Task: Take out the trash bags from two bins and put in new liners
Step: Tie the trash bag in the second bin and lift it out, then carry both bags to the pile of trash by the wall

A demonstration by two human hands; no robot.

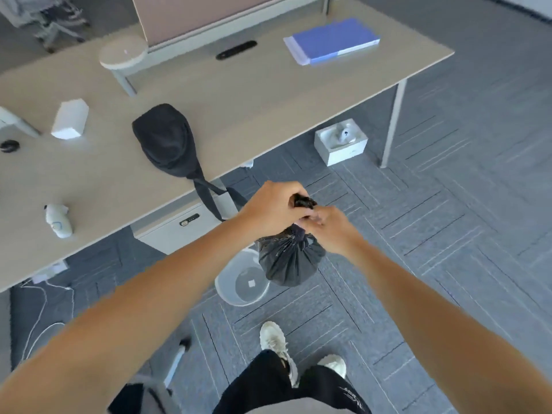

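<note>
A full black trash bag (288,262) hangs in the air above the carpet, its neck gathered tight. My left hand (270,209) grips the twisted top of the bag from the left. My right hand (331,231) pinches the neck from the right, just below the black end that sticks up between both hands. Under the bag stands a round translucent bin (242,283) on the floor, with no liner in it and a small white label on its bottom.
A beige desk (239,109) runs along the left and back, with a black cap (167,138), a white box (70,119) and a blue folder (333,41) on it. A white box (340,143) sits on the floor under the desk. My feet (274,342) stand on grey carpet.
</note>
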